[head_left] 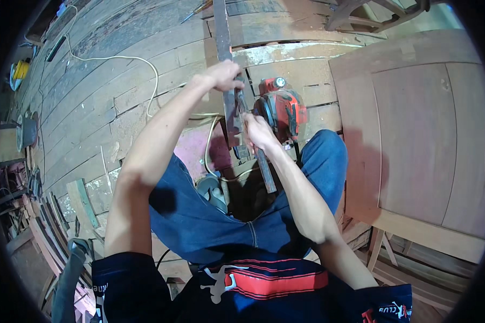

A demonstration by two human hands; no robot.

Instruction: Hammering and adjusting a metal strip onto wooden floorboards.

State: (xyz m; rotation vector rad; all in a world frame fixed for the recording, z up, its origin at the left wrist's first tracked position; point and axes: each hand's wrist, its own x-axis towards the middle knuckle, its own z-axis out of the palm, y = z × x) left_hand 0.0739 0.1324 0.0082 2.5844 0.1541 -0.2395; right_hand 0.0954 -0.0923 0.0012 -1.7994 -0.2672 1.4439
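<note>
A narrow, dark bar (266, 175), apparently wood, slants from beside a long board toward my lap. My right hand (260, 131) is closed around its middle. Farther off, my left hand (224, 77) is closed at the bar's far end, over the board's edge; its exact hold is partly hidden. The long, dark, narrow board (222, 32) runs away from me under my left hand, its near end lying between my knees. Just right of my hands a red and black power tool (285, 110) sits on the floor.
A large wooden panel (415, 140) stands at the right, with a slatted wooden frame (393, 253) below it. A pale cord (153, 72) snakes over the plank floor (161, 32). Wood strips (48, 231) pile up at the left. A chair-like wooden piece (361, 16) lies far right.
</note>
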